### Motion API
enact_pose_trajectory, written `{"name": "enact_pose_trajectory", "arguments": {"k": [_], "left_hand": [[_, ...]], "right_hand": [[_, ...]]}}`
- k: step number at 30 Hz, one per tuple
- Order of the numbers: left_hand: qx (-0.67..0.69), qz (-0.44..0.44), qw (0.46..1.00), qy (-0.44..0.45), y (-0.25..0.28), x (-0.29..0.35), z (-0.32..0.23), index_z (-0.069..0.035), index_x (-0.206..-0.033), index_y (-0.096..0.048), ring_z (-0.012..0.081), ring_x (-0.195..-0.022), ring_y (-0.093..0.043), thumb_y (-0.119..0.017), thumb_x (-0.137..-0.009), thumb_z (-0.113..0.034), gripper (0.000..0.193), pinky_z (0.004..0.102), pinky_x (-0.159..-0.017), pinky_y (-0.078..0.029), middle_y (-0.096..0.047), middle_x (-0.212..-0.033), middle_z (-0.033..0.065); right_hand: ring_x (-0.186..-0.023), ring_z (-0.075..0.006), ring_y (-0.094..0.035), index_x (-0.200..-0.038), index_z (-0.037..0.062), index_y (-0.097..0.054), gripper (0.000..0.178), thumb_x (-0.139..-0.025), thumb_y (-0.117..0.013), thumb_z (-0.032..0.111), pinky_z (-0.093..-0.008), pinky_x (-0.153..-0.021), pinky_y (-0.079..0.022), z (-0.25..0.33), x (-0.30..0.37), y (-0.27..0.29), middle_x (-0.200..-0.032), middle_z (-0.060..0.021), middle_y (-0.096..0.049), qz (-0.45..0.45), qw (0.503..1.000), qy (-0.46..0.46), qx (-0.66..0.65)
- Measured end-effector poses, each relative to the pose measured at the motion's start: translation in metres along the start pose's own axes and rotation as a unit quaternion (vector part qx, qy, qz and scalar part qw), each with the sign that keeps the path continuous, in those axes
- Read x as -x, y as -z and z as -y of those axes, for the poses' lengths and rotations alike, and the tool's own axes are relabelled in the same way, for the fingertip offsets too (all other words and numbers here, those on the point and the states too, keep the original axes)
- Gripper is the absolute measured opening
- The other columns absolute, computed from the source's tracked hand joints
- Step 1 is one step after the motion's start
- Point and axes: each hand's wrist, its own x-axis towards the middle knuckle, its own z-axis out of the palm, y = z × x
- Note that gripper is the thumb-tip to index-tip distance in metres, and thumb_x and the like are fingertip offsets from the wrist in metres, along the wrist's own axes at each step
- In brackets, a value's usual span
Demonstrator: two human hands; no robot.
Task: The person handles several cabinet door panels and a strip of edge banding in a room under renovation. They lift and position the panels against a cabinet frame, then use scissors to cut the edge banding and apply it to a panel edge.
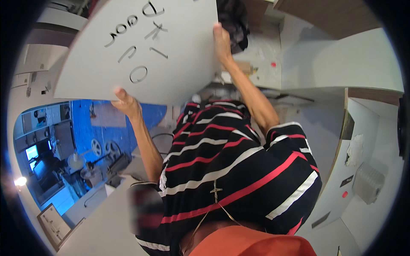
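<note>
A large pale board (179, 51) with black handwritten marks on its face spreads across the upper left, tilted and reaching past the top of the view. My left hand (127, 104) grips its near edge, thumb on the written face and fingers mostly hidden behind. On the right edge, my right hand (222, 42) is closed with the thumb along the border; its other fingers are largely out of sight. Both forearms reach out from my striped black, red and white shirt.
A dark patterned bag or cloth (232, 25) lies beyond my right hand, beside a light worktop (265, 55). At left are reel-like machine parts (97, 147) and a lit screen (32, 155). A clear plastic container (368, 183) sits at right; a framed picture (54, 226) is at lower left.
</note>
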Motion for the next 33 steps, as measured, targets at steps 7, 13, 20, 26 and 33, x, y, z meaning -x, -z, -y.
{"name": "enact_pose_trajectory", "arguments": {"k": [7,13,20,26,33], "left_hand": [[-0.040,-0.008,0.997,-0.060,-0.043,0.020,0.014,0.006,-0.109,-0.057,0.0173,-0.088,-0.056,-0.062,-0.092,-0.058,0.066,0.0333,-0.084,-0.046,-0.061,-0.100,0.0075],[-0.122,0.032,0.991,-0.038,-0.060,0.051,0.043,0.006,-0.111,-0.057,0.0207,-0.093,-0.056,-0.062,-0.095,-0.050,0.058,0.0373,-0.087,-0.045,-0.061,-0.102,0.0103],[-0.052,0.038,0.997,0.031,-0.089,0.085,0.070,0.006,-0.116,-0.056,0.0226,-0.098,-0.057,-0.066,-0.092,-0.048,0.060,0.0389,-0.090,-0.045,-0.062,-0.108,0.0116],[-0.060,0.055,0.996,0.041,-0.090,0.093,0.076,0.006,-0.121,-0.054,0.0231,-0.101,-0.057,-0.067,-0.093,-0.042,0.057,0.0393,-0.094,-0.044,-0.061,-0.112,0.0126],[-0.143,0.032,0.989,0.023,-0.068,0.109,0.108,0.006,-0.122,-0.053,0.0239,-0.103,-0.056,-0.066,-0.093,-0.041,0.056,0.0394,-0.096,-0.043,-0.060,-0.113,0.0138]], "right_hand": [[-0.084,-0.0113,-0.056,-0.102,-0.0038,-0.065,0.084,-0.094,-0.037,0.074,-0.0285,-0.075,-0.045,-0.038,-0.029,0.032,-0.090,-0.0042,-0.065,0.014,1.000,0.016,0.010],[-0.085,-0.0130,-0.057,-0.102,-0.0028,-0.063,0.080,-0.093,-0.040,0.073,-0.0299,-0.076,-0.045,-0.100,-0.045,0.064,-0.092,-0.0052,-0.065,-0.040,0.999,0.003,0.000],[-0.063,-0.0097,-0.037,-0.067,0.0093,-0.038,0.060,-0.098,-0.042,0.061,-0.0328,-0.056,-0.029,-0.130,-0.043,0.082,-0.065,0.0056,-0.040,-0.157,0.987,0.007,-0.016],[-0.061,-0.0096,-0.033,-0.065,0.0114,-0.033,0.058,-0.098,-0.042,0.058,-0.0345,-0.053,-0.025,-0.142,-0.047,0.089,-0.061,0.0057,-0.034,-0.176,0.984,0.024,-0.016],[-0.062,-0.0095,-0.036,-0.066,0.0074,-0.038,0.060,-0.099,-0.040,0.058,-0.0349,-0.054,-0.027,-0.146,-0.047,0.097,-0.064,0.0046,-0.039,-0.142,0.989,0.016,-0.026]]}}
